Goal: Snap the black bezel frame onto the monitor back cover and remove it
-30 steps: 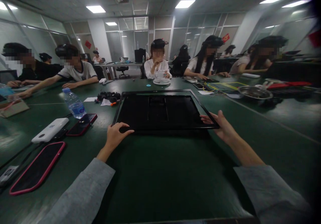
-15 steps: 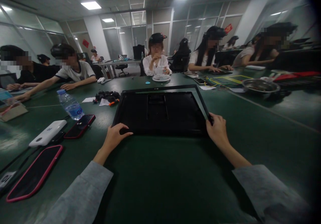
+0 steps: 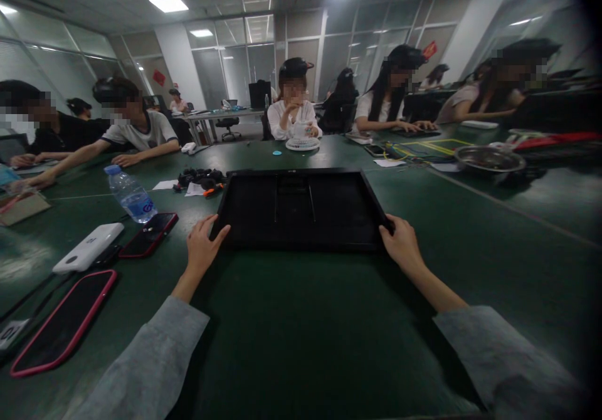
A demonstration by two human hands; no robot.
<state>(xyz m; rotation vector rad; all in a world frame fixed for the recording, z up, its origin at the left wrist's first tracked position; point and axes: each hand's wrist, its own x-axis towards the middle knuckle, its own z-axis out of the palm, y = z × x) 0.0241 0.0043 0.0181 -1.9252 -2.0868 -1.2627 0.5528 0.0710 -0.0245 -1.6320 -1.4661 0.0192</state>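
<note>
In front of me a black monitor bezel (image 3: pixel 301 246) lies over a black monitor back shell (image 3: pixel 249 210), their edges lined up. The shell's inside shows two upright ribs near its middle. My left hand (image 3: pixel 202 241) is closed at the left side near the front corner, thumb on the bezel and fingers along the outer edge. At the right side my right hand (image 3: pixel 401 239) grips the bezel's edge near the front corner, its fingertips partly hidden. Both parts rest on the green table (image 3: pixel 301 332).
Left of me are a pink-edged phone (image 3: pixel 66 323), a white power bank (image 3: pixel 88 247), another phone (image 3: pixel 149 235) and a water bottle (image 3: pixel 132 194). Black cables (image 3: pixel 200 180) lie beyond. A metal bowl (image 3: pixel 489 160) stands at right, a white fan (image 3: pixel 302 144) ahead. Several people sit around the table.
The bezel's raised far and right sides have come down onto the back shell, closing the gap. My left hand has shifted slightly left and up along the side edge.
</note>
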